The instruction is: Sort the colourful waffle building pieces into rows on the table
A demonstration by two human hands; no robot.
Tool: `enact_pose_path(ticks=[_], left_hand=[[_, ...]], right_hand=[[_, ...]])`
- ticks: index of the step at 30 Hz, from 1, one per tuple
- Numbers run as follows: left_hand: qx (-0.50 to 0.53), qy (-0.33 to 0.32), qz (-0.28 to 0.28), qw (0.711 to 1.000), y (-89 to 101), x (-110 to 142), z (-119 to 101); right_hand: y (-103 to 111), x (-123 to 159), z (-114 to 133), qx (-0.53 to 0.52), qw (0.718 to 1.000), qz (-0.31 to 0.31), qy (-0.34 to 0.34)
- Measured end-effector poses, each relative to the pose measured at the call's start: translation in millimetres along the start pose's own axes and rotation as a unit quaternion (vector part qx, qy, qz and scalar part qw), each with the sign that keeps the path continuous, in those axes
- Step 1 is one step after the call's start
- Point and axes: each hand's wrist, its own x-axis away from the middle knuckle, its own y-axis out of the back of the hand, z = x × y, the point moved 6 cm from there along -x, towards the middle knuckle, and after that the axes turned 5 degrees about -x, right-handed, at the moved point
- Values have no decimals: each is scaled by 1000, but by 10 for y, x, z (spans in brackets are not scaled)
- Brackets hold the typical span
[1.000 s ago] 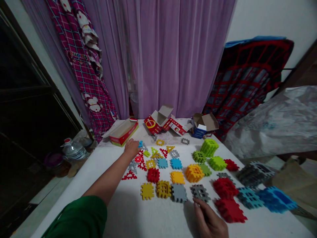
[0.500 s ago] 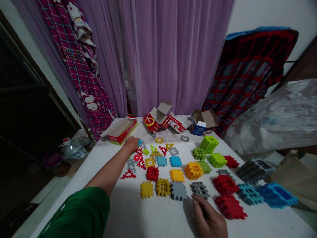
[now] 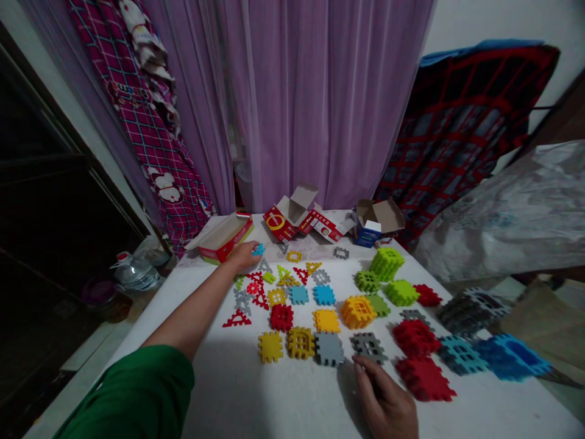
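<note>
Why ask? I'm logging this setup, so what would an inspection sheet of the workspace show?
surface: white-covered table, with shadows from the hands on it.
things: coloured plastic waffle blocks set out as flat squares, built cubes and triangles.
clutter: opened red-and-white cardboard box and blue-and-white box at the far edge.
hands: left hand, fingers at a small blue piece, grip unclear; right hand beside a grey block, holding nothing visible.
cables: nothing seen.
surroundings: purple curtain behind the table; plastic water bottle beyond its left edge.
</note>
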Motion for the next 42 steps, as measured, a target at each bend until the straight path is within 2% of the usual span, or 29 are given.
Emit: enact_pose_path(ticks=[2,4,6,7,8,10,12,16,17,19,26,35,42], left_hand=[[84,-7,11,996,-16,11,-45],[250,-2,50,967,-102,63,-96],[438,20,101,893,-235,149,-149],[511,34,120,850,-303,195,-172],[556,47,133,819,-365,236,-188],[590,67,141,792,-467,287,-204],[568,76,131,809,-525,277,-206],[368,42,62,927,-468,98,-249],[322,32,46,945,-445,46,-278],[264,22,27,964,-424,-38,-345],[97,-1,30,995,-503,-61,-559],[-40,-1,20,999,-417,-65,-487],[-71,-79,20,994,-474,-153,-847]], right_hand=[[-1,-12,13,1,1000,5,0],[5,-32,29,-2,1000,4,-5],[15,-52,55,-13,1000,-7,-8],[18,-60,66,-20,1000,-15,-11],[19,-64,71,-25,999,-22,-17],[9,-60,67,-31,999,-29,-34],[-7,-49,52,-33,998,-27,-49],[-14,-53,53,-37,998,-19,-47],[-11,-64,62,-35,998,-17,-43],[-8,-90,87,-29,999,-11,-35],[-14,-100,80,-32,999,0,-44],[-8,-84,43,-28,999,3,-39],[-10,-63,-1,-31,998,-10,-61]])
